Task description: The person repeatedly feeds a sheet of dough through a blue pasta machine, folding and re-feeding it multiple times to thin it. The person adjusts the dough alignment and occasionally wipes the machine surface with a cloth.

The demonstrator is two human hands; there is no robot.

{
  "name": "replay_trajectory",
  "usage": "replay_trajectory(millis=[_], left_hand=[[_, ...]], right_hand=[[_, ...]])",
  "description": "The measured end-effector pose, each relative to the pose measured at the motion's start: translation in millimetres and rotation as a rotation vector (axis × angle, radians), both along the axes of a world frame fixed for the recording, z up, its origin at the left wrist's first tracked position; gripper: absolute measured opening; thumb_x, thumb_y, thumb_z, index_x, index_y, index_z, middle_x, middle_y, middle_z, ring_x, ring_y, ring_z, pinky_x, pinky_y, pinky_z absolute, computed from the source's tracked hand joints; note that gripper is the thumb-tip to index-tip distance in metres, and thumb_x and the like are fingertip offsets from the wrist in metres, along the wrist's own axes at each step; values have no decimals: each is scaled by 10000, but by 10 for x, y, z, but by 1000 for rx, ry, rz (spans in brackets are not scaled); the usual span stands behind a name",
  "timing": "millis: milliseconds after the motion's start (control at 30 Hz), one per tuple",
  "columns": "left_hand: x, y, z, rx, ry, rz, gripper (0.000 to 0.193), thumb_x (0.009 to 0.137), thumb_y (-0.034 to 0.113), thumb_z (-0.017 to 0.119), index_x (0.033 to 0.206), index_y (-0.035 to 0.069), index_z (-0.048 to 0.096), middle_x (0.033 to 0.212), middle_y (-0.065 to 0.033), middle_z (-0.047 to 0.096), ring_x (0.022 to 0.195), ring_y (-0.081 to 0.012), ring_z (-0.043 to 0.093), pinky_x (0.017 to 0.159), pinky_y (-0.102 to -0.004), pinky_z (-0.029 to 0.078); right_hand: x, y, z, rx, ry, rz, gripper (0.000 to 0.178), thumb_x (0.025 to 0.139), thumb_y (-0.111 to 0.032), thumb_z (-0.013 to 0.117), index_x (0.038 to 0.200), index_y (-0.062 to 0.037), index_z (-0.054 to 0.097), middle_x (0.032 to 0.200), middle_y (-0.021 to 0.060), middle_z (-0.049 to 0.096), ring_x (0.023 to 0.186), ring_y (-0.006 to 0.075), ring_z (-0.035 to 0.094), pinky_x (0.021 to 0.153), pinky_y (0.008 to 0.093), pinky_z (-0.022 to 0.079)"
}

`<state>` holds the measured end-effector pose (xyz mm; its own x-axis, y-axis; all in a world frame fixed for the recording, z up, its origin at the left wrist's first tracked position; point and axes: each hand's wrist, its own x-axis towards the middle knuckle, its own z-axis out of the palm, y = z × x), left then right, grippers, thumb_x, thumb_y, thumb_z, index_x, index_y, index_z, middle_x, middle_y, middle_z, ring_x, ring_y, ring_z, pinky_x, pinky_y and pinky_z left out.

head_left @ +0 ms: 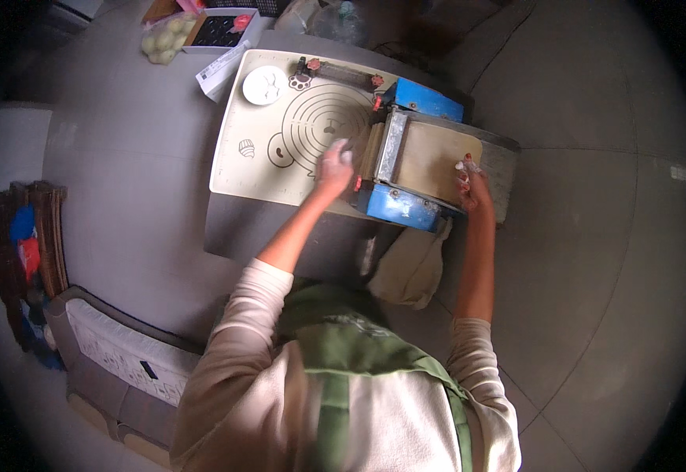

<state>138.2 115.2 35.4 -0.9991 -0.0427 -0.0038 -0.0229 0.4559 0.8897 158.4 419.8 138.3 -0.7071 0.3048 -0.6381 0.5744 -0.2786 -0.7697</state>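
Note:
A dough roller machine with blue side housings (402, 207) stands at the right of the table. A smooth, pale dough sheet (429, 161) lies on its right-hand tray. My right hand (473, 185), whitened with flour, is at the sheet's right edge, its fingers bent around that edge. Left of the rollers, my left hand (335, 167) hangs over a cream baking mat (237, 169) printed with rings. Its fingers are loosely bent and slightly apart, with nothing visible in them; a little flour shows on the fingertips.
A white bowl (265, 85) sits at the mat's far left corner. Behind the mat's rings lies a bar-like metal part with red knobs (346, 75). A beige cloth (411, 267) hangs below the machine. Boxes, including a white one (223, 72), stand beyond the table.

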Motion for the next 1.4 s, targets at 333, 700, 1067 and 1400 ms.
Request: replay_trajectory(millis=[333,700,1067,1400], left_hand=[[12,-1003,-905,-750,-529,-322,1052,669,423,702,1408,82,36,1449,-202,-94,1343,-341,-101,1067,-501,3],[55,-1007,-998,-888,-624,-345,1311,553,400,807,1379,128,-174,1424,-233,-172,1333,-375,-117,1062,-503,40],[-28,-982,-868,-811,-729,-377,1243,622,271,785,1369,116,-196,1412,-243,-199,1323,-381,-148,1065,-500,15],[-9,-989,-937,-857,-722,-362,1280,592,332,791,1368,126,-206,1417,-228,-204,1325,-363,-160,1062,-500,0]], right_hand=[[28,-227,144,-28,13,-22,266,877,-356,541,745,-141,455,525,-70,364,371,6,303,311,158,193],[30,-176,135,42,-116,-11,259,894,-350,511,758,-141,443,530,-70,366,373,7,296,311,157,194],[43,-173,87,-39,-37,31,263,888,-349,522,793,-108,478,511,-69,353,358,13,286,306,159,186],[13,-210,114,57,-59,30,332,859,-401,553,706,-143,410,496,-64,350,353,21,310,298,159,213]])
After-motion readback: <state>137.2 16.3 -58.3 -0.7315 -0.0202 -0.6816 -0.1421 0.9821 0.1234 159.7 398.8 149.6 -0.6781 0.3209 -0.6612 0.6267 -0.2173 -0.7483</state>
